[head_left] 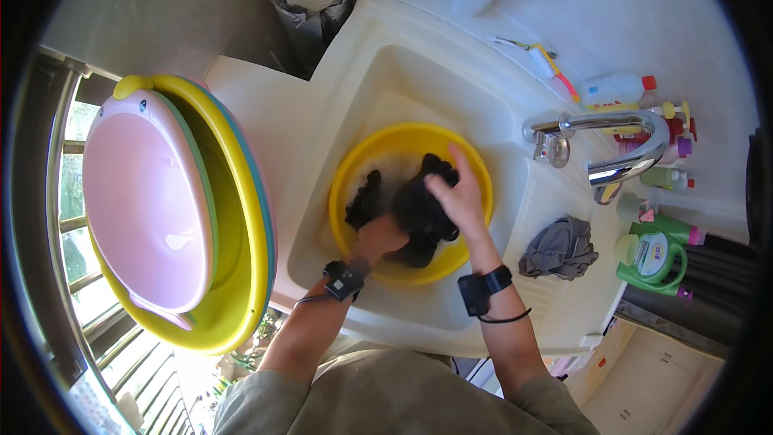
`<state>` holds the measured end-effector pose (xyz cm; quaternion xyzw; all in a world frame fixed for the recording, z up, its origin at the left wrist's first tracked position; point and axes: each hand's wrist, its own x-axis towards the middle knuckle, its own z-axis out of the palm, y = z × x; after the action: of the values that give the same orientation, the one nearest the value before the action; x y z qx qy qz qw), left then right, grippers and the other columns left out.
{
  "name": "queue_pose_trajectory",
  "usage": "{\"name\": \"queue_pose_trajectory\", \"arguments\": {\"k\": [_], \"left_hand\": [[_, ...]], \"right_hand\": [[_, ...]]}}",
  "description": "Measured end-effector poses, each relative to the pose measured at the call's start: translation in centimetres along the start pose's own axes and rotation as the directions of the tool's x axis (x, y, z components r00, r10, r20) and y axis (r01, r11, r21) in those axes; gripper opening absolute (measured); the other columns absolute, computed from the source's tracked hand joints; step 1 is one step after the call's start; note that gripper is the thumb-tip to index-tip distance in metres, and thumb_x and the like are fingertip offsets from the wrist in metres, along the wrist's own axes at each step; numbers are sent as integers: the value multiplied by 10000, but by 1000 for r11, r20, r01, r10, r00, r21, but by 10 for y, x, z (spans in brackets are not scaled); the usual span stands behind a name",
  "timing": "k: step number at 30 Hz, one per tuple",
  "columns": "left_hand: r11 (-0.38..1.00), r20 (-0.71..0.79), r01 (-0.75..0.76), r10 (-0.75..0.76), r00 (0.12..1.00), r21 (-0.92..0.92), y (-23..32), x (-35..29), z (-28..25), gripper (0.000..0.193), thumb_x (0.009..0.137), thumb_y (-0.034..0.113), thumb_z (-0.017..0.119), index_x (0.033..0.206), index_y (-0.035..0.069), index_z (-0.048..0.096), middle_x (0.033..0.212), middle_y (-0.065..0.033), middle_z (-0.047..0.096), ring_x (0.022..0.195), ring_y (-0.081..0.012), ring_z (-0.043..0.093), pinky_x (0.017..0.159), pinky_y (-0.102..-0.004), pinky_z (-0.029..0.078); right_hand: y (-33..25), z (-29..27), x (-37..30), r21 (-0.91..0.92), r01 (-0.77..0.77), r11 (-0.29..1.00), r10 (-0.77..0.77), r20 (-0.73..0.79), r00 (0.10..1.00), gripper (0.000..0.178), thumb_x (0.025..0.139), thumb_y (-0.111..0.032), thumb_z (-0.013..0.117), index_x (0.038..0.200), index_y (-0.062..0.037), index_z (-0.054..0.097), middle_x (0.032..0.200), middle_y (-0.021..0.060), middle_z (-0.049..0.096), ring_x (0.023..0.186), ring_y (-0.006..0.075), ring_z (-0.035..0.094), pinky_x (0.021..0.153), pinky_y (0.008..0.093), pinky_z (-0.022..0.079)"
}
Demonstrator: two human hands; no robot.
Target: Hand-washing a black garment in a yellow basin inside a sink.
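A yellow basin (341,185) stands inside the pale sink (378,84), with cloudy, sudsy water in it. Wet black cloth (420,203) is bunched in its middle, and more dark fabric (366,198) floats at the left side. My left hand (382,238) is closed at the lower left edge of the bunched cloth, its fingertips partly hidden. Over the right side of the cloth is my right hand (460,200), thumb and fingers apart, the thumb lying at the cloth. Both wrists wear dark straps with small devices.
A chrome faucet (620,122) reaches in from the right. A crumpled grey cloth (559,248) lies on the sink's ribbed ledge. Bottles, a brush (546,63) and a green jug (654,258) line the right side. Stacked pink and yellow basins (145,201) lean at the left by the window.
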<state>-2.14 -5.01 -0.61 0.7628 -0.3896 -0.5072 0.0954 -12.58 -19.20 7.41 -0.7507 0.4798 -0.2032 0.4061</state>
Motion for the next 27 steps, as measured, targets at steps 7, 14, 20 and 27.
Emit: {"name": "queue_pose_trajectory", "arguments": {"k": [7, 14, 20, 27], "left_hand": [[813, -231, -189, 366, 902, 551, 5, -50, -14, 984, 689, 633, 720, 1439, 56, 450, 1473, -265, 405, 1348, -361, 442, 1057, -511, 408], [797, 14, -70, 77, 997, 600, -21, -24, 27, 1122, 649, 567, 780, 1479, -35, 324, 1563, -241, 255, 1485, -368, 158, 1129, -682, 129], [834, -118, -107, 202, 972, 541, -27, -24, 36, 967, 741, 509, 699, 1455, -51, 364, 1568, -259, 234, 1488, -378, 135, 1113, -708, -13], [854, -81, -107, 171, 982, 509, -24, -26, 31, 875, 759, 387, 680, 1446, -55, 367, 1527, -238, 320, 1442, -379, 249, 1093, -736, 84]], "right_hand": [[12, 56, -57, -491, 216, 844, -93, 263, 960, 696, 741, -439, 767, 1374, -248, 548, 1517, 244, 244, 1356, 495, 264, 1083, 583, 320], [68, 123, -14, -560, 127, 818, -74, 116, 990, 589, 710, -411, 773, 1232, -175, 635, 1209, 185, 583, 1117, 420, 531, 972, 560, 415], [35, 63, 53, -238, -291, 927, 371, 447, 814, 670, 720, -487, 748, 1286, -152, 622, 1198, 236, 631, 1105, 383, 622, 946, 452, 495], [48, 90, -56, -641, 234, 731, -2, 341, 940, 867, 749, -512, 745, 1491, -261, 373, 1522, 199, 311, 1402, 454, 261, 1055, 684, 249]]}}
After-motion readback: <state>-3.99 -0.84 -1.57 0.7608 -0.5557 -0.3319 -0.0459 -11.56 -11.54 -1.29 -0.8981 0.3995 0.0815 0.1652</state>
